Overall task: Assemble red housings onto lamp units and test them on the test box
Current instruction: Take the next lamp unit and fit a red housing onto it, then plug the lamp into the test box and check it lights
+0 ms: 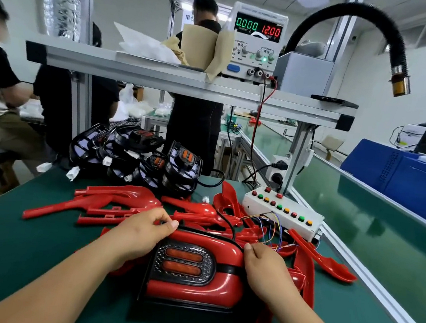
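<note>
Centrally, low in the frame, a lamp unit (187, 264) is seen lying flat on the green mat (24, 246), with a red housing (200, 290) fitted around its dark lens and two orange strips showing at its middle. Both forearms are stretched forward from the bottom edge and angled inward toward it. The left hand (145, 230) is laid over the upper left corner of the unit, wrist slightly raised, fingers curled and bunched, and the edge is pinched between the thumb and fingertips. The right hand (265, 271) is set against the upper right end, back of the hand up; its thumb is pressed on the housing's corner and its remaining fingers are curled down along the end, largely hidden. A black cable is seen running from the unit's top edge toward the coloured wires (273, 226) just beside the right hand. Behind and to both sides, loose red housings (122, 201) are scattered over the mat, some touching the held unit. Further back, left of centre, bare black lamp units (138, 158) are heaped together. The test box (283, 212), white with rows of red, green and yellow buttons, is placed at right of centre near the table's edge. On the shelf above, a power supply (257, 41) is lit, reading 0.000 and 12.00.
</note>
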A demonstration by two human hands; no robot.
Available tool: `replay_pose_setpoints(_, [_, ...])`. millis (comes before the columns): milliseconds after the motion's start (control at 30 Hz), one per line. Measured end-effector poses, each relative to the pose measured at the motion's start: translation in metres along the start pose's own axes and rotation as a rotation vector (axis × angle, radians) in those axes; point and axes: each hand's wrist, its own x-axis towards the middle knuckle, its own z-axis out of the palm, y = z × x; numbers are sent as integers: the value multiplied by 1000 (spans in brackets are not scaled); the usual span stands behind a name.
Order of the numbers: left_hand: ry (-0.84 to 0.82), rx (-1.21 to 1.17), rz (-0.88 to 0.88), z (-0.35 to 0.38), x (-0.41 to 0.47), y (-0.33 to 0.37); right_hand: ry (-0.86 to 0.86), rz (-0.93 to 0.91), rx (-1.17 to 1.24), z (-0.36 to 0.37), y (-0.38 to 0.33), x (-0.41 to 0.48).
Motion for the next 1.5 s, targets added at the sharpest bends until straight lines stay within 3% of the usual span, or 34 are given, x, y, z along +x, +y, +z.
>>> replay_pose_setpoints(133, [-42, 73, 19, -8, -1, 3, 41, -89, -186, -8, 4, 11])
replay_pose_setpoints(367, [9, 303, 146, -29, -1, 30, 279, -223, -134, -46, -2, 53])
replay_pose_setpoints(467, [90, 338, 160, -41, 27, 54, 317, -309, -398, -40, -9, 79])
replay_pose_setpoints(533, [101, 398, 169, -41, 56, 70, 263, -268, -643, -25, -9, 88])
replay_pose_setpoints(667, [-12, 539, 164, -24, 114, 96, 203, -212, -769, -5, 0, 97])
replay_pose_setpoints(833, [-327, 663, -10, 14, 159, 107, 288, -206, -714, 0, 9, 105])
replay_pose_setpoints(1067, [-459, 981, -75, 60, 174, 100, 439, -144, -589, -8, 17, 101])
replay_pose_setpoints(1233, [-348, 894, -99, 59, 180, 87, 536, -104, -471, -13, 14, 95])
replay_pose_setpoints(1300, [-236, 742, -104, 56, 186, 84, 572, -111, -390, -13, 13, 94])
replay_pose_setpoints(1400, [53, 168, -138, 48, 196, 93, 591, -118, -251, -14, 12, 95])
replay_pose_setpoints(1500, [81, -492, -126, 37, 195, 119, 562, -172, -37, -16, 11, 96])
